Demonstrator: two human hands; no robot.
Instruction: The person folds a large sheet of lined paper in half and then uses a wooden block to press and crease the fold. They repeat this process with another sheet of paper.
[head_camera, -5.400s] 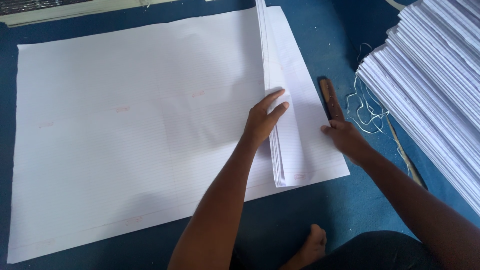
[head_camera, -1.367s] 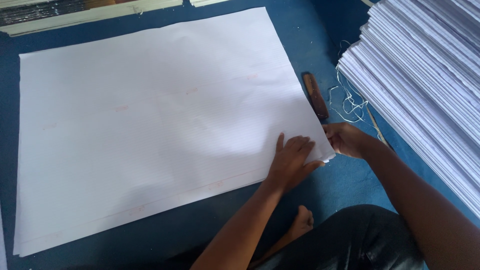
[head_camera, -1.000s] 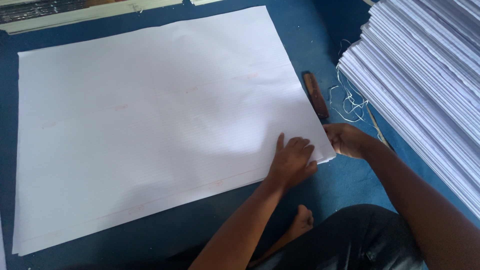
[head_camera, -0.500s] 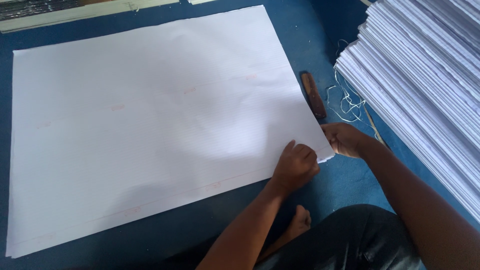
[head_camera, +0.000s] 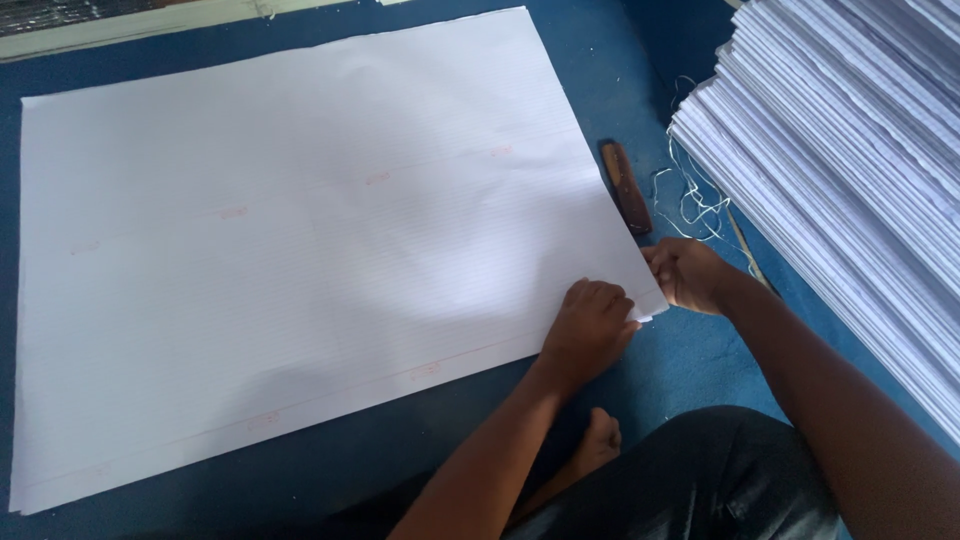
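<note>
A large ruled paper sheet (head_camera: 300, 240), white with faint lines and small reddish marks, lies flat on the blue floor mat (head_camera: 620, 70), filling most of the view. It seems to be the top of a thin stack, since layered edges show along its near side. Its near right corner is where both hands meet.

The left hand (head_camera: 590, 330) rests knuckles up on that corner with its fingers curled under, apparently pinching the top sheet's edge. The right hand (head_camera: 690, 275) is closed loosely around the same corner from outside, thumb and fingers nipping the paper where a small lifted tip shows. How many sheets sit in either pinch cannot be told.

To handle this corner well, the grip should stay light and close to the edge, so a single sheet separates without creasing, and the rest of the stack should stay square.

Just beyond the right hand lie a dark brown flat tool (head_camera: 625, 185) and a tangle of white thread (head_camera: 690, 200). To the right rises a tall pile of stacked paper (head_camera: 850, 150). The person's bare foot (head_camera: 600, 440) is tucked below the left forearm.
</note>
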